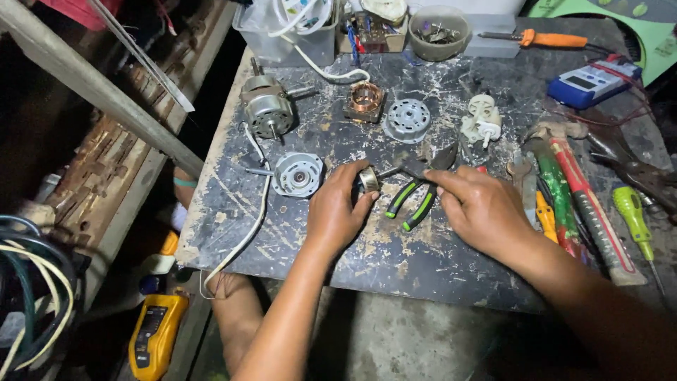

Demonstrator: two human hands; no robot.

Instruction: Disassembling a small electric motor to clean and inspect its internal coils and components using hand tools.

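Scratched, paint-flecked dark board (395, 247) serves as the workbench, with dim clutter around it and a yellow meter (155, 337) on the floor at seven o'clock.

Left hand (335, 212) sits near the centre of the board, its fingers curled closed around a small round metal rotor (369, 180) pinched at the fingertips. Right hand (483, 208), at about three o'clock from the left one, is closed on a pair of pliers (416, 190) with green-and-black handles; the handles splay down toward six o'clock, the nose points toward the rotor's shaft and appears to touch it, though the exact contact is hard to make out.

Just beside the left hand, at nine o'clock, lies a round silver motor end cap (298, 173), with a white cable (247, 233) trailing off the board's near edge. At eleven o'clock rests a grey motor body (266, 106). At twelve o'clock are a copper-wound stator (365, 100) and a second silver end plate (407, 120). A white plastic part (482, 121) lies at one o'clock.

Hand tools crowd the three o'clock side: a red-handled tool (589, 204) and a yellow-green screwdriver (632, 215). Farther back at two o'clock sits a blue multimeter (592, 81), and an orange-handled screwdriver (543, 39) lies along the far edge
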